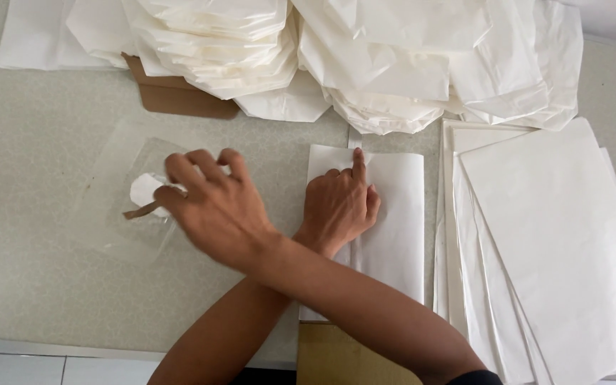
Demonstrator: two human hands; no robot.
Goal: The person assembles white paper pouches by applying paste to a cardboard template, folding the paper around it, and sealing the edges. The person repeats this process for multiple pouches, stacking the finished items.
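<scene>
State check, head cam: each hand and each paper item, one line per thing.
right hand: crossed over the left arm, pinching a small brown stick
brown stick: tip in white paste
clear plastic sheet: flat on the table, paste on it
left hand: pressing the folded paper, forefinger out
folded white paper: flat, folded lengthwise
flat sheets: fanned stack
finished folded pieces: heaped at the far edge

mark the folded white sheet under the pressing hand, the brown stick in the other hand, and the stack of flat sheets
folded white sheet [393, 214]: head view, bare right half.
brown stick [141, 210]: head view, mid-length, over the clear plastic.
stack of flat sheets [557, 249]: head view, middle of the top sheet.
</scene>
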